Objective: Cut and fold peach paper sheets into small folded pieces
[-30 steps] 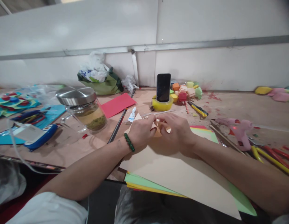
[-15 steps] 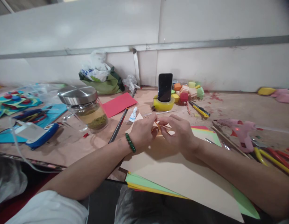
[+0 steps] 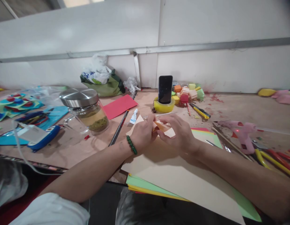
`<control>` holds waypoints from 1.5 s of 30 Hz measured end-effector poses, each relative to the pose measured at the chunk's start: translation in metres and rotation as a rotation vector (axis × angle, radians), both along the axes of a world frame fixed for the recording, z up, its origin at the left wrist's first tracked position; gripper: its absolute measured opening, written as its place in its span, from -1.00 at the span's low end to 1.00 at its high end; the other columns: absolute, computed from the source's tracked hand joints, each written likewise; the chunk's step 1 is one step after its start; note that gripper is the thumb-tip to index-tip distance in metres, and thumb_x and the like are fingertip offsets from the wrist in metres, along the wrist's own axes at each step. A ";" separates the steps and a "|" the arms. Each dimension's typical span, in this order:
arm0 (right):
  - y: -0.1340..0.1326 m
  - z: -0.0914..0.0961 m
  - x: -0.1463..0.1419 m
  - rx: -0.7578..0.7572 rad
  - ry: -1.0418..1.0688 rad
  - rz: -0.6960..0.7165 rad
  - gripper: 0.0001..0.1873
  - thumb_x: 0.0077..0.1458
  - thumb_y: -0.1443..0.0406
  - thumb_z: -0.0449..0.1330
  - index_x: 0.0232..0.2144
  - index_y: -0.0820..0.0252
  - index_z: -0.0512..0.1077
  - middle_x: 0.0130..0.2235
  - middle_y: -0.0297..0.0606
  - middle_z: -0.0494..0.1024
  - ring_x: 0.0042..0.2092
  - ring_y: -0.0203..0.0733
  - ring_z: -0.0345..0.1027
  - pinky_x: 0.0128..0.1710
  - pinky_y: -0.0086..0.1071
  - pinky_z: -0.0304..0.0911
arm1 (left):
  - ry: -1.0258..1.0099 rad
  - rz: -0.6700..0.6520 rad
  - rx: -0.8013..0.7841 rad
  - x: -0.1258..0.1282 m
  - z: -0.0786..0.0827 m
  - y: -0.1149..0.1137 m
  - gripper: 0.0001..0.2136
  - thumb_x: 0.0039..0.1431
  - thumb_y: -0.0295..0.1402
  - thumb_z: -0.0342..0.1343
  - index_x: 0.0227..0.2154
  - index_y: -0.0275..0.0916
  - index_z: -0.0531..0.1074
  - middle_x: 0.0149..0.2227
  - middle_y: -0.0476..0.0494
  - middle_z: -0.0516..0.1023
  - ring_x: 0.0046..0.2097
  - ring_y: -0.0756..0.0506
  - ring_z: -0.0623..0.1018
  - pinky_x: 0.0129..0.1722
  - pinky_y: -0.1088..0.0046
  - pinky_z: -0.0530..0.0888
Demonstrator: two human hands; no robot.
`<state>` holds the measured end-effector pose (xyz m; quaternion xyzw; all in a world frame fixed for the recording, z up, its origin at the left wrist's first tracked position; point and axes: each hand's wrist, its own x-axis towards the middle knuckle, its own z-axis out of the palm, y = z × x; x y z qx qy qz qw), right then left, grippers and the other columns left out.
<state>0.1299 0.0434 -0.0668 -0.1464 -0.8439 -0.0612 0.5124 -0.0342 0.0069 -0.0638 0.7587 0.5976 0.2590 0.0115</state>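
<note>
My left hand (image 3: 143, 132), with a green bead bracelet (image 3: 131, 145) at the wrist, is closed on a small folded piece of orange paper (image 3: 160, 126). The paper sticks out to the right of the fingers, and the rest of it is hidden behind them. My right hand (image 3: 179, 132) is just beside it, thumb and forefinger apart around the paper's free end; whether a fingertip touches it I cannot tell. Both hands are above a stack of coloured paper whose top sheet (image 3: 177, 170) is cream, with green, yellow and red edges showing below.
Ahead stands a phone (image 3: 165, 89) in a yellow tape roll (image 3: 164, 107), beside folded paper pieces (image 3: 184, 93) and a cutter (image 3: 200, 111). A pink glue gun (image 3: 244, 132) and pliers (image 3: 276, 157) lie right. A glass mug (image 3: 93, 120), red card (image 3: 120, 106) and glue tube (image 3: 134, 116) are left.
My right thumb and fingers have spread away from the orange paper, which shows more now. My left hand keeps hold of it. The view has tilted slightly up.
</note>
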 end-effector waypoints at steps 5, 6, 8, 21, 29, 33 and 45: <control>0.002 0.003 0.001 0.050 0.008 -0.024 -0.66 0.09 0.49 0.17 -0.11 0.06 0.32 -0.29 -0.27 0.63 -0.28 -0.15 0.51 -0.33 -0.31 0.44 | -0.132 -0.061 0.014 0.001 -0.005 0.000 -0.75 0.11 -0.30 0.06 -0.18 -0.21 0.20 -0.47 -0.04 0.46 -0.43 -0.13 0.49 -0.47 0.41 0.34; 0.003 0.004 0.002 0.062 0.000 -0.023 -0.65 0.08 0.50 0.16 -0.11 0.06 0.33 -0.29 -0.28 0.63 -0.29 -0.16 0.51 -0.34 -0.32 0.44 | -0.179 -0.101 0.007 0.001 -0.005 0.000 -0.72 0.07 -0.31 0.08 -0.15 -0.22 0.22 -0.44 -0.06 0.49 -0.41 -0.13 0.50 -0.45 0.40 0.36; 0.006 0.004 0.003 0.077 -0.020 -0.031 -0.63 0.08 0.51 0.14 -0.10 0.06 0.33 -0.29 -0.29 0.63 -0.31 -0.17 0.51 -0.35 -0.32 0.44 | -0.289 -0.225 -0.020 0.000 -0.004 0.001 -0.65 0.00 -0.35 0.13 -0.10 -0.24 0.29 -0.30 -0.14 0.56 -0.30 -0.14 0.53 -0.35 0.37 0.42; 0.029 0.007 0.012 -0.165 0.289 -0.053 -0.94 0.16 0.31 0.20 -0.26 0.09 0.40 -0.14 -0.14 0.53 -0.05 -0.04 0.45 -0.03 -0.07 0.38 | -1.700 0.015 -0.755 -0.004 0.006 0.021 -0.92 0.00 -0.45 0.13 -0.41 -0.31 0.48 -0.47 -0.05 0.57 -0.45 -0.01 0.55 -0.40 0.50 0.49; 0.022 0.008 0.010 -0.389 0.163 -0.062 -0.86 0.08 0.28 0.26 -0.51 0.10 0.50 -0.06 -0.18 0.54 0.01 -0.01 0.40 0.05 -0.04 0.30 | -1.746 -0.097 -0.760 -0.006 0.007 0.020 -0.89 0.07 -0.42 0.10 -0.35 -0.32 0.48 -0.45 -0.09 0.59 -0.42 -0.05 0.57 -0.35 0.44 0.51; 0.024 0.006 0.009 -0.502 0.092 -0.085 -0.91 0.02 0.28 0.30 -0.51 0.07 0.56 0.00 -0.19 0.55 0.07 0.05 0.37 0.08 0.03 0.26 | -1.657 -0.136 -0.721 -0.005 0.001 0.019 -0.90 0.04 -0.37 0.14 -0.37 -0.29 0.43 -0.47 -0.05 0.54 -0.44 -0.02 0.53 -0.37 0.47 0.48; 0.030 0.001 0.008 -0.534 0.089 -0.123 -0.72 -0.03 0.05 0.37 -0.60 0.05 0.53 0.03 -0.20 0.54 0.15 0.15 0.30 0.10 0.08 0.25 | -1.023 -0.445 -0.348 0.002 -0.003 0.010 -0.70 0.13 -0.12 0.22 -0.28 -0.24 0.33 -0.32 -0.02 0.38 -0.30 0.00 0.39 -0.31 0.49 0.33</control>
